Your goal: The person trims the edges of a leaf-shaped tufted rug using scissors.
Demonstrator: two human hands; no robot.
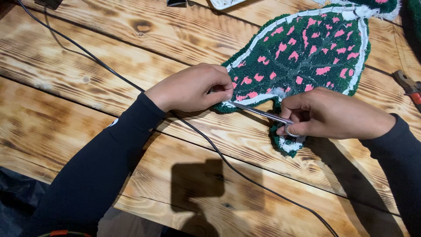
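Fingers pinching and trimming at the near edge of a leaf-shaped rug.

Left hand (193,87) has its fingertips closed on the white border of the green, pink-spotted rug (307,48); right hand (326,113) is closed around slim scissors (258,112), blades lying along that edge, handles hidden in the fist. Bare wooden table (79,66) spreads open to the left, crossed by a black cable (201,134). Rug's top is cut off; an orange-handled tool (410,86) shows partly at right.

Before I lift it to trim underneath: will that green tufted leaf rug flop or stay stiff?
The rug probably droops, being flat yarn pile. It likely drags on the plank table. The left hand already pins its edge.
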